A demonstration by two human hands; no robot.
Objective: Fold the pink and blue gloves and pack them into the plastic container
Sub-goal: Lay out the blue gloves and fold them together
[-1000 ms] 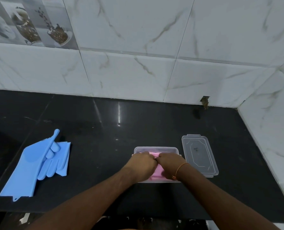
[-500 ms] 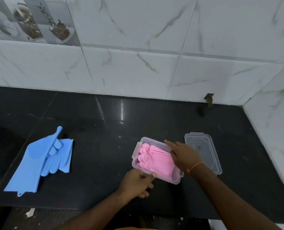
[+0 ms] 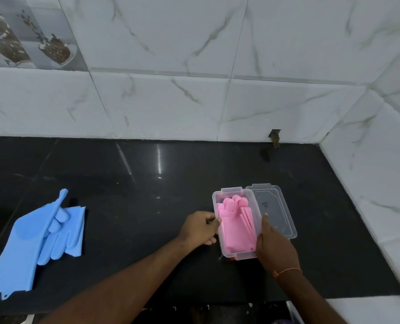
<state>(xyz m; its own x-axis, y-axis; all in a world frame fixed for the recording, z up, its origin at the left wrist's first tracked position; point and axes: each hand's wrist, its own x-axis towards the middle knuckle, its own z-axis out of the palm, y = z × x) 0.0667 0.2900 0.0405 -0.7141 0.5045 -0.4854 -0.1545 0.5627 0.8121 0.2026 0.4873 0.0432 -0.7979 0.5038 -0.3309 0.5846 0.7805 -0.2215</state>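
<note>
- The plastic container [image 3: 237,255] is sitting on the black table [image 3: 135,188], near the right corner of the tiled wall [image 3: 194,101].
- The pink gloves [image 3: 235,226] are lying folded inside it.
- The left hand [image 3: 200,228] is gripping the container's left rim.
- The right hand [image 3: 274,246] is clasping its right wall.
- The clear lid [image 3: 277,211] is lying flat, touching the container's right side.
- The blue gloves [image 3: 37,239] are lying unfolded far left, well apart.

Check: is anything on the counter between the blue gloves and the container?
Nothing visible. Bare black counter lies between the blue gloves and the container, which both hands hold; the pink gloves already fill much of it.
</note>
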